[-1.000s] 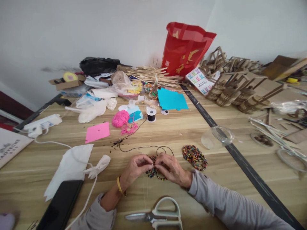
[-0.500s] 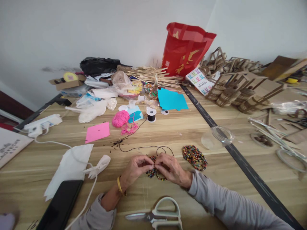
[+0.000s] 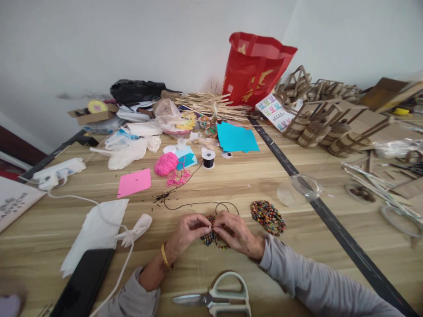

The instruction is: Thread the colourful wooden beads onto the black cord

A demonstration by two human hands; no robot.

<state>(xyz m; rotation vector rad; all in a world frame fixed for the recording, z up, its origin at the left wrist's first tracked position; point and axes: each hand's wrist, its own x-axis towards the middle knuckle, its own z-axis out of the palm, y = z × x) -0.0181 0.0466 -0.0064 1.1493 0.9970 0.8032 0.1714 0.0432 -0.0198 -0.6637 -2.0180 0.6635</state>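
From afar, I see my left hand [image 3: 184, 232] and right hand [image 3: 235, 233], fingers [image 3: 197, 218] pinched narrow, on what I can't tell, small round colourful beads [image 3: 208, 239] just below them

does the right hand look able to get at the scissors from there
Probably yes: the scissors lie uncovered, closer in than the right hand, with nothing seen blocking the way, though its fingertips are occupied by the beads.

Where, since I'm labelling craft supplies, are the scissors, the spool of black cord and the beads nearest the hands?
Scissors [image 3: 206, 299]: head view, on the pivot.
Spool of black cord [image 3: 208, 163]: head view, on the wound cord.
Nearest beads [image 3: 208, 239]: head view, on the uncovered lower part.
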